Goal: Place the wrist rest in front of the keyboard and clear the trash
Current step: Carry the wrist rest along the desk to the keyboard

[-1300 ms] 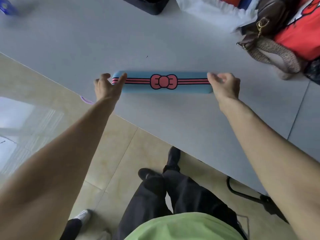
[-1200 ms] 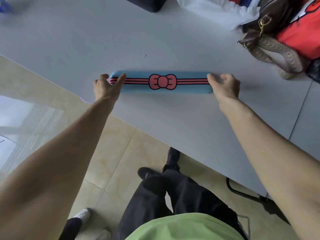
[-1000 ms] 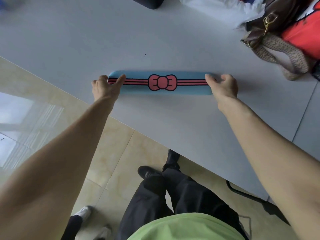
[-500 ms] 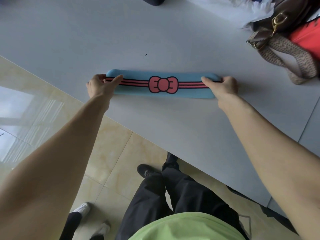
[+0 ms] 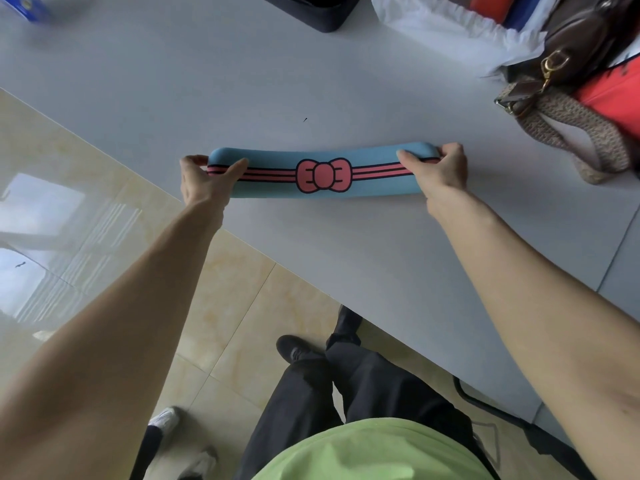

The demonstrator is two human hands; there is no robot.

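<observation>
Both forearms bare to the frame edge, no sleeves, watch, bands or rings visible on the left hand (image 5: pixel 202 180) or the right hand (image 5: pixel 440 171). Torso in a light lime-green top (image 5: pixel 374 452), plain fabric, no print visible from this angle. Legs in loose black trousers (image 5: pixel 346 389) with creases at the knees, black shoes (image 5: pixel 294 348) below, one foot ahead of the other; the shoes are too dark to make out laces or a sole.
</observation>
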